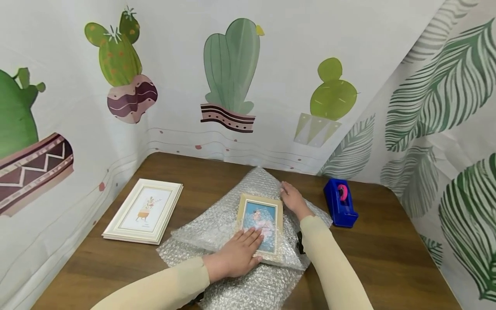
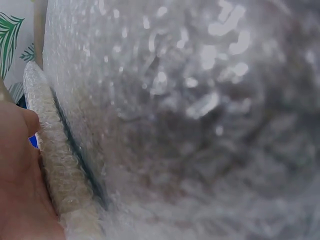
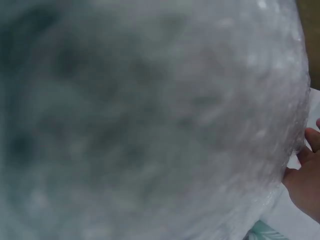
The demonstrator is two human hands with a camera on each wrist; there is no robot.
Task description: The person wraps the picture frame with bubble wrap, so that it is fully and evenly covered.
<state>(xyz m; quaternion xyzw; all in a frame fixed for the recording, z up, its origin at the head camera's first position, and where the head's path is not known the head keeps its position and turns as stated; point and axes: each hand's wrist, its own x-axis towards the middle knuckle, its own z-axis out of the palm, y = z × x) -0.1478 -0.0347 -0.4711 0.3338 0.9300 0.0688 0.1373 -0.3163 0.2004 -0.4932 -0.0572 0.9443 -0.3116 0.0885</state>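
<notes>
A picture frame (image 1: 279, 224) with a cream border and a blue and pink picture lies on a sheet of bubble wrap (image 1: 221, 206). One fold of the wrap covers the frame's lower part. My left hand (image 1: 238, 254) rests on that covered part with its fingers straight. On the frame's right side, my right hand (image 1: 295, 200) pinches the wrap near the frame's upper right corner. In the right wrist view, the thumb and fingers of that hand (image 3: 305, 175) meet the wrap's edge. Bubble wrap (image 2: 175, 100) also fills most of the left wrist view, beside the frame's wrapped edge (image 2: 60, 155).
White picture frames (image 1: 159, 228), apparently stacked, lie at the left of the brown wooden table (image 1: 372, 258). A blue tape dispenser (image 1: 341, 206) with a pink core stands at the right. Cloth printed with cacti and leaves (image 1: 279, 86) hangs behind the table.
</notes>
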